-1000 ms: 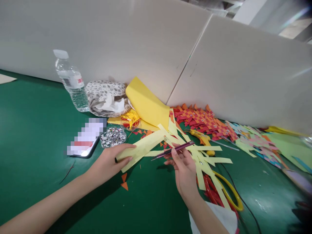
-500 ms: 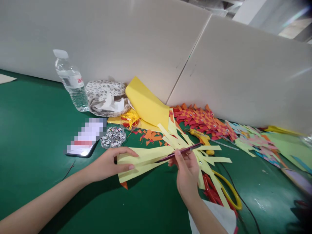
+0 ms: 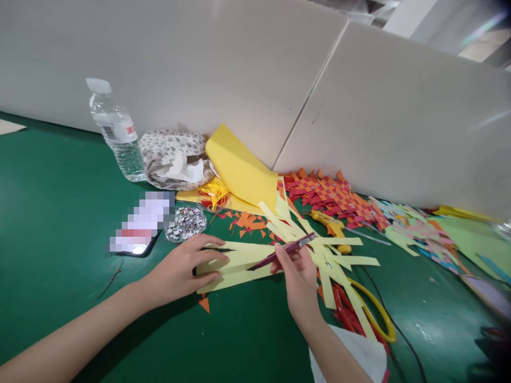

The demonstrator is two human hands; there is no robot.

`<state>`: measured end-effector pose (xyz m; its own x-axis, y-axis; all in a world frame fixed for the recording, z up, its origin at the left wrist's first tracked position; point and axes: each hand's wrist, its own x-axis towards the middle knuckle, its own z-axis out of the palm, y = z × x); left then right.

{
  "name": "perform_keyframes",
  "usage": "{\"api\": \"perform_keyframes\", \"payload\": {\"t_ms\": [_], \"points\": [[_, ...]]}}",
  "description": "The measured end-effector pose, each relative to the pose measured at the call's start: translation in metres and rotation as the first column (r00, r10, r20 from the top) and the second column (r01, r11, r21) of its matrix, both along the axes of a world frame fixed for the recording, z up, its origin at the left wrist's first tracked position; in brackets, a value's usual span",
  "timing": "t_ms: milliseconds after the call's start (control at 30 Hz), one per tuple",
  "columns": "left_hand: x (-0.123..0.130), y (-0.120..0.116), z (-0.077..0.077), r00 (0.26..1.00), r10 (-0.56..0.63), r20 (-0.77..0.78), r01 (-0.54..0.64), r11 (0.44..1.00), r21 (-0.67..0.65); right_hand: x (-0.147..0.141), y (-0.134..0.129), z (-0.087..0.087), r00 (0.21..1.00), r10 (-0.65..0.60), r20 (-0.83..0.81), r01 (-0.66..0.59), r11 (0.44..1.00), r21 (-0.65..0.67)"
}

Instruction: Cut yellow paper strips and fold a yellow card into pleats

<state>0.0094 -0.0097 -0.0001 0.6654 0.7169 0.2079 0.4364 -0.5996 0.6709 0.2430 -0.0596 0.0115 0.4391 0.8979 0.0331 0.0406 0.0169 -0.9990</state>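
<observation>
Head view: at the bottom right, a soft white sheet [image 3: 359,351] lies partly under the right forearm, near a glossy red bundle [image 3: 345,308] and a smooth yellow loop [image 3: 387,324]. Small, sharp-cornered orange triangles [image 3: 205,304] lie on the shiny green table [image 3: 51,223], just below a flat piece of pale yellow paper [image 3: 235,266] that stretches between the two hands. The left hand [image 3: 187,267] rests on the paper's left end, thumb and fingers spread apart over it rather than pinching. The right hand [image 3: 297,271] is clamped on a slim, dark red tool [image 3: 283,251], pencil-like, its thin dark tip slanting down over the paper; whether the tip touches it, I cannot tell. Straight strips of the same pale paper [image 3: 365,261] fan out in a loose pile beside the right hand. A bit farther, a blurred-out phone [image 3: 143,223] lies next to a clear, rounded pack of tiny black-and-white discs [image 3: 186,223], with ragged orange scraps [image 3: 249,221] and a yellow plastic glue gun [image 3: 331,223] to the right. Behind these sit a silky yellow tassel [image 3: 215,191], a patterned fabric pouch [image 3: 171,141], a curling yellow sheet [image 3: 241,165], a ribbed clear bottle [image 3: 120,133] and checkered, woven red-and-orange paper shapes [image 3: 331,194], all before a smooth grey panel [image 3: 223,64].
</observation>
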Motion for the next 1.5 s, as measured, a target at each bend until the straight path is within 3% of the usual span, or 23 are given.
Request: {"api": "perform_keyframes", "payload": {"t_ms": [300, 567, 767, 1000, 1267, 1500], "points": [[0.004, 0.001, -0.008, 0.995, -0.099, 0.001, 0.098, 0.986, 0.136, -0.001, 0.002, 0.0, 0.998, 0.035, -0.046, -0.035, 0.999, -0.001], [0.001, 0.001, -0.006, 0.994, -0.11, 0.002, 0.107, 0.976, 0.188, 0.002, 0.0, -0.006, 0.987, 0.069, -0.145, -0.058, 0.995, 0.076], [0.002, 0.0, -0.008, 0.989, -0.145, -0.031, 0.148, 0.963, 0.226, 0.005, -0.002, -0.006, 0.968, 0.203, -0.148, -0.182, 0.972, 0.146], [0.002, -0.001, -0.008, 0.994, -0.107, -0.013, 0.107, 0.966, 0.236, 0.008, -0.006, -0.007, 0.917, 0.361, -0.169, -0.308, 0.911, 0.276], [0.004, -0.001, -0.01, 0.987, -0.153, -0.042, 0.159, 0.938, 0.309, 0.003, -0.006, -0.01, 0.95, 0.298, -0.092, -0.273, 0.938, 0.215], [0.003, -0.003, -0.011, 0.993, -0.114, 0.011, 0.1, 0.91, 0.402, -0.001, -0.005, -0.011, 0.963, 0.269, -0.033, -0.263, 0.957, 0.124]]}}
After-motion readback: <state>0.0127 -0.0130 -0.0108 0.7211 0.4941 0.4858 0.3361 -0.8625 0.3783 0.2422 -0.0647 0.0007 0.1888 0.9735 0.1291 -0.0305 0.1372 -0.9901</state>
